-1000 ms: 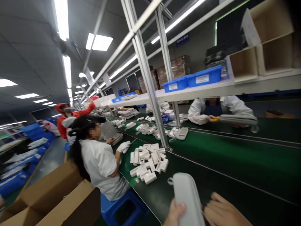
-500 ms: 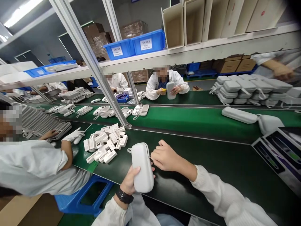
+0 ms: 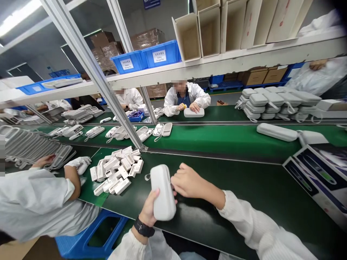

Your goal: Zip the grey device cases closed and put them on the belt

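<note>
In the head view, my left hand (image 3: 149,209) is wrapped round a light grey zip case (image 3: 163,195), thumb on its front face. The case stands nearly upright above the bench, its wrist loop (image 3: 147,177) sticking out at the upper left. My right hand (image 3: 187,181) is closed at the case's right edge, fingertips pinched on the zipper pull, which they mostly cover. To the left, a pile of small white boxes (image 3: 116,169) lies on the dark green bench.
Printed cartons (image 3: 317,177) stand at the right. Beyond the bench runs a green conveyor belt (image 3: 217,135) carrying open cases. Stacked grey cases (image 3: 273,101) lie at the back right. A metal post (image 3: 94,72) rises ahead. A co-worker (image 3: 40,195) sits at the left.
The view has shifted slightly. Both my hands keep hold of the case in nearly the same pose. Across the belt, a co-worker has lowered a grey case flat onto the table.
</note>
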`<state>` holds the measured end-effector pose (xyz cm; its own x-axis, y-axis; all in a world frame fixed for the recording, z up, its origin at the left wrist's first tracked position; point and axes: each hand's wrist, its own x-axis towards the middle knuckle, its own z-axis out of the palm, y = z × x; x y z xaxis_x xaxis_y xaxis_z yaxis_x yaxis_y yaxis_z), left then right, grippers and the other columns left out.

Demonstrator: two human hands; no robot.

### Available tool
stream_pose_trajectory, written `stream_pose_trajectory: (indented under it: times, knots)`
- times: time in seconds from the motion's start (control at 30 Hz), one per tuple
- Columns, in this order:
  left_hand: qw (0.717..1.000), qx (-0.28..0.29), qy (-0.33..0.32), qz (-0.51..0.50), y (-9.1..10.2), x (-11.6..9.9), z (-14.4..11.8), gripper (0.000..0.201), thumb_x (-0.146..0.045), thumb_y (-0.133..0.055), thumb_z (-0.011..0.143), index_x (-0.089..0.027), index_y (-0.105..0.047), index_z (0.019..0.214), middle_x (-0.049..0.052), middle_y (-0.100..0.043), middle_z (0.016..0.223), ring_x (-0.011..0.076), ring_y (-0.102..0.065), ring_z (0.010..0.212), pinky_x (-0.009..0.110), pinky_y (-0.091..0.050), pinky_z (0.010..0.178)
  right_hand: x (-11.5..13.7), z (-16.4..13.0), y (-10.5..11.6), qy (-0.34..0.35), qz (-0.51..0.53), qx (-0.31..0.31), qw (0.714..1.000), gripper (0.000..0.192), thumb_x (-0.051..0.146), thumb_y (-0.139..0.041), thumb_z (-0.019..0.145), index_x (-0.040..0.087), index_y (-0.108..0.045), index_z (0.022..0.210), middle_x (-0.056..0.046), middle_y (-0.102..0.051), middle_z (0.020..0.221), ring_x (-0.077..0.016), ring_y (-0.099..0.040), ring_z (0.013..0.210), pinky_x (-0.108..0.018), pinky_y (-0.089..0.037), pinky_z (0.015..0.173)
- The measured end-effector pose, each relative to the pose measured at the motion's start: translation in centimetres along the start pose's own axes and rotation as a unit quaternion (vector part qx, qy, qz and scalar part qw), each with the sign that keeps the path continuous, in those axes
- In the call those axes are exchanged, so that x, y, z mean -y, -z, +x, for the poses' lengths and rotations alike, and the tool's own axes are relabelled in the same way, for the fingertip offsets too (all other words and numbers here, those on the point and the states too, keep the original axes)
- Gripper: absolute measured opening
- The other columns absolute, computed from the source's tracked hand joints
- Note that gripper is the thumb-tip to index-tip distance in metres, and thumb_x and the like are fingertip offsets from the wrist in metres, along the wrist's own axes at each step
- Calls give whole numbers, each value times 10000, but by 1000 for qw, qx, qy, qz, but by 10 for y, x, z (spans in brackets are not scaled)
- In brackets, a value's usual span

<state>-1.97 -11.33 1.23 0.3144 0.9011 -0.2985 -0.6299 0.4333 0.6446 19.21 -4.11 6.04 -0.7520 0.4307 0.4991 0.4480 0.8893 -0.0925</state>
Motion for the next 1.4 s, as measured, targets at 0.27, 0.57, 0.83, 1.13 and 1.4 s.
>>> stream_pose_trajectory:
  times: [0.27, 0.57, 0.83, 1.13, 1.4]
  knots:
    - [985, 127, 70, 97, 3, -15, 20, 443, -318, -795, 798, -96, -667, 1159, 195, -713, 1095, 340, -710, 972, 532, -617, 811, -45, -8, 2, -61, -3, -23, 998, 211, 179, -469, 942, 184, -477, 732, 30, -552, 639, -126, -376, 615, -333, -255, 781]
    - [981, 143, -7, 132, -3, -19, 47, 501, -317, -783, 783, -139, -612, 1218, 194, -690, 1169, 367, -700, 1006, 582, -591, 855, -40, -11, 12, -47, -101, -106, 988, 210, 172, -468, 920, 181, -497, 713, 8, -530, 634, -144, -346, 637, -351, -259, 761]
    - [956, 184, 67, 218, -5, -33, 52, 492, -350, -804, 766, -134, -655, 1183, 194, -704, 1136, 365, -698, 1021, 522, -578, 867, -49, -18, 20, -64, -80, -79, 992, 174, 181, -482, 915, 183, -502, 743, 19, -545, 657, -135, -362, 634, -351, -260, 767]
    - [913, 162, -143, 346, -42, -49, 67, 654, -306, -837, 724, -201, -582, 1317, 163, -671, 1277, 326, -664, 1104, 388, -525, 946, -36, -25, 16, -62, -76, -79, 992, 206, 229, -470, 965, 189, -531, 773, 15, -555, 719, -139, -392, 653, -334, -269, 712]
    - [898, 215, -154, 352, -47, -32, 65, 521, -360, -775, 773, -154, -645, 1233, 191, -686, 1195, 365, -681, 1035, 428, -543, 887, -10, -53, 33, -95, -82, -69, 990, 201, 191, -457, 959, 195, -533, 773, 12, -532, 712, -141, -387, 653, -333, -290, 713]
